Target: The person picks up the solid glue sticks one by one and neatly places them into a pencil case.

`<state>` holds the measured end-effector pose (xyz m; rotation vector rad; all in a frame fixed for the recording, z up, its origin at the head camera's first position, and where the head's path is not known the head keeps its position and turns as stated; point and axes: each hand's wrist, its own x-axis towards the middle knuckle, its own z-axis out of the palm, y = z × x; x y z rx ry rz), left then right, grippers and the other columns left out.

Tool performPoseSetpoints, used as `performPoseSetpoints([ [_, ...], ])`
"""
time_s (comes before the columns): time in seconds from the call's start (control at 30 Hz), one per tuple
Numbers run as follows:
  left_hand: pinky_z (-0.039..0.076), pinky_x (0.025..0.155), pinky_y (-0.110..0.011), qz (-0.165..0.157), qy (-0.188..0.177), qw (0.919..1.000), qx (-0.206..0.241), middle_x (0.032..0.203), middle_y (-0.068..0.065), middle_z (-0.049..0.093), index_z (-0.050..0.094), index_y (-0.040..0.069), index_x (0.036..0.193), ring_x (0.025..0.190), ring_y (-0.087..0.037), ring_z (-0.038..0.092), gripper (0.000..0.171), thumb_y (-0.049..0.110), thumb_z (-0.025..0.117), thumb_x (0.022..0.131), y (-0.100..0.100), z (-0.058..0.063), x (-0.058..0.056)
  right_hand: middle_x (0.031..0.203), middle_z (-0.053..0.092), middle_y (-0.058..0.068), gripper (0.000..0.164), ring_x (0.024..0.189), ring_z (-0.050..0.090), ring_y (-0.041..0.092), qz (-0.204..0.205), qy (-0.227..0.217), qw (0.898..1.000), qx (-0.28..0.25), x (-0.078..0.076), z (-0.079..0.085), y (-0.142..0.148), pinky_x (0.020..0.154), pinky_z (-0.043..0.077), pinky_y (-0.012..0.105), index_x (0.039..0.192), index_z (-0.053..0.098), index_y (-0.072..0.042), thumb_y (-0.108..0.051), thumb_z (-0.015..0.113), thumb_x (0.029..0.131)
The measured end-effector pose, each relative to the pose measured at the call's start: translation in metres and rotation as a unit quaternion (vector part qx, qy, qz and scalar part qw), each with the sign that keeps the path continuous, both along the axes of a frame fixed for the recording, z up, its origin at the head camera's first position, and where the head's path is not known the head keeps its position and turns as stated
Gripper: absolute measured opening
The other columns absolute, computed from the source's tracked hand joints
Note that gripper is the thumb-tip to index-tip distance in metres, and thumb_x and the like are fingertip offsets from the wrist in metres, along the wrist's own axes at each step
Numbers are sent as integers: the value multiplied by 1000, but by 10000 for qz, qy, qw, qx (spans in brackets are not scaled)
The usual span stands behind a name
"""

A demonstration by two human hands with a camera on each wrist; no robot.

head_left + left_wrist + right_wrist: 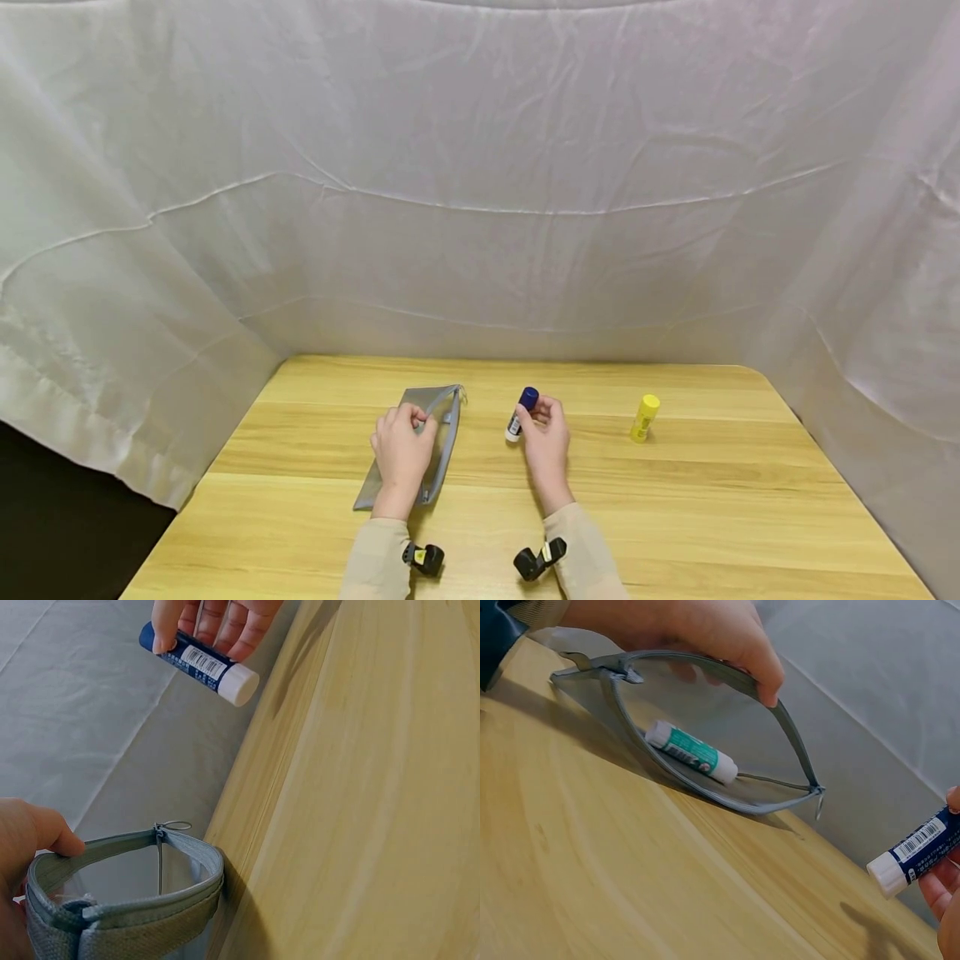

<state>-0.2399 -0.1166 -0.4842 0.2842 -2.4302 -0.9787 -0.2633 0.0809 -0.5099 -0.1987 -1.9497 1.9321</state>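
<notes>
A grey zip pouch (444, 454) lies on the table with its mouth spread wide. My left hand (403, 446) pinches the pouch's upper rim between thumb and fingers. Inside the pouch, a white glue stick with a green label (694, 754) shows in the right wrist view. To the right of the pouch, my right hand (547, 442) holds a dark blue glue stick (528, 398) with a white end, tilted above the table. In the left wrist view, the blue glue stick's barcode label (203, 663) faces the camera.
A yellow glue stick (644, 418) stands on the wooden table (712, 500), right of my right hand. Pale grey curtains (525, 275) hang behind the table and at both sides. A zip pull (820, 804) dangles at the pouch's end.
</notes>
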Motion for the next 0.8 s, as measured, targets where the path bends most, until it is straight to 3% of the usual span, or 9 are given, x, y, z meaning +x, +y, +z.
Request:
performPoseSetpoints([
  [0.37, 30, 77, -40, -19, 3, 10000, -3, 81, -3, 56, 62, 15, 81, 86, -25, 49, 11, 23, 69, 82, 0, 1, 0, 110, 63, 19, 35, 93, 57, 16, 25, -37, 10000, -52, -1, -1, -4, 78, 47, 14, 115, 56, 0, -15, 71, 88],
  [0.8, 30, 77, -40, -40, 6, 10000, -19, 80, -3, 55, 62, 15, 81, 86, -25, 49, 12, 23, 70, 82, 0, 0, 0, 107, 63, 16, 32, 91, 57, 14, 139, -119, 9998, -54, 2, 0, -10, 79, 47, 19, 113, 56, 0, -15, 70, 88],
])
